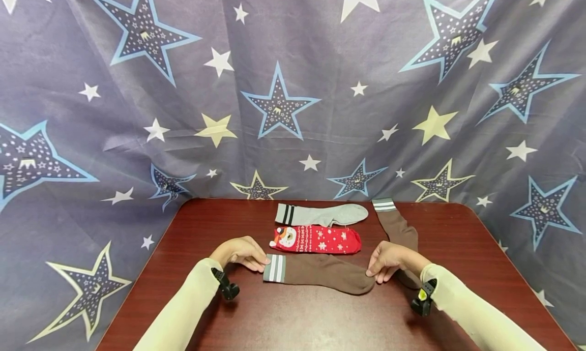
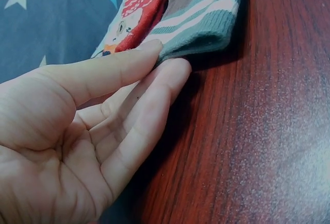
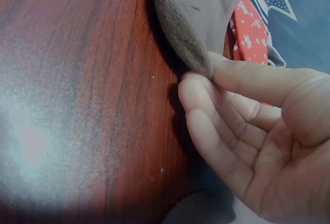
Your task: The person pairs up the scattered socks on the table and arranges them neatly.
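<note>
A brown sock [image 1: 320, 272] with a grey-green, white-striped cuff [image 2: 206, 20] lies stretched sideways between both hands. My left hand [image 1: 243, 253] pinches a corner of the cuff between thumb and fingers. At the other end, my right hand [image 1: 391, 261] pinches the toe [image 3: 193, 44] by its edge. Just behind it lies a red sock [image 1: 320, 239] with a white animal face and snowflakes. Farther back is a light grey sock [image 1: 327, 215] with two black stripes. A second brown sock [image 1: 397, 226] slants down on the right, partly hidden behind my right hand and wrist.
The dark red wooden table [image 1: 220, 213] has rounded far corners. Behind it and at both sides hangs a grey-blue cloth [image 1: 311, 107] printed with stars. Black wrist cameras [image 1: 225, 285] are strapped over the pale sleeves [image 1: 183, 308].
</note>
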### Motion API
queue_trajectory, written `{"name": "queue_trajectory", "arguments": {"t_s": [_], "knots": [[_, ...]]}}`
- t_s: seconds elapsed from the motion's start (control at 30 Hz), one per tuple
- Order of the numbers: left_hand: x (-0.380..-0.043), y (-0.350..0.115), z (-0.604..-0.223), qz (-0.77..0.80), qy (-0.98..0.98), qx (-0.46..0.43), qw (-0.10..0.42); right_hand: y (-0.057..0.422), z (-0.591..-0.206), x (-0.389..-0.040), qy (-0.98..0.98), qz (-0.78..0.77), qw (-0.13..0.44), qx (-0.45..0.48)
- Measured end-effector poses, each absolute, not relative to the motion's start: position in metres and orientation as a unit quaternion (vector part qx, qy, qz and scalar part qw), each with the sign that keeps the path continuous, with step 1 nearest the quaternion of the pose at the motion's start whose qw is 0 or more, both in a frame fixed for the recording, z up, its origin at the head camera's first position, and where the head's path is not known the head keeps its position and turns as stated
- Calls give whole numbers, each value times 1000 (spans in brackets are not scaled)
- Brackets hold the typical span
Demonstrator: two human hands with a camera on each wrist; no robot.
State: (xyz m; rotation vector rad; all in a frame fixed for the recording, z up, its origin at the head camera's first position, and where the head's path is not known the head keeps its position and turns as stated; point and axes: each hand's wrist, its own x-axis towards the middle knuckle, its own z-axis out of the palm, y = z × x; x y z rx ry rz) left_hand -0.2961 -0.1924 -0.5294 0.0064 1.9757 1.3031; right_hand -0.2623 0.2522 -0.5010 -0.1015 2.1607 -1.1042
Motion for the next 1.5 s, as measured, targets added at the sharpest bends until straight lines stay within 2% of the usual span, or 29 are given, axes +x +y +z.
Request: {"name": "queue_trajectory", "arguments": {"t_s": [0.93, 1.23, 1.5], "knots": [[-291, -183, -523, 490, 804, -13, 337, 246, -497, -260, 865, -398, 302, -45], [-288, -178, -518, 460, 830, 6, 316, 244, -498, -258, 871, -395, 289, -41], [-286, -177, -518, 456, 832, -12, 317, 242, -497, -255, 888, -370, 270, -34]]}}
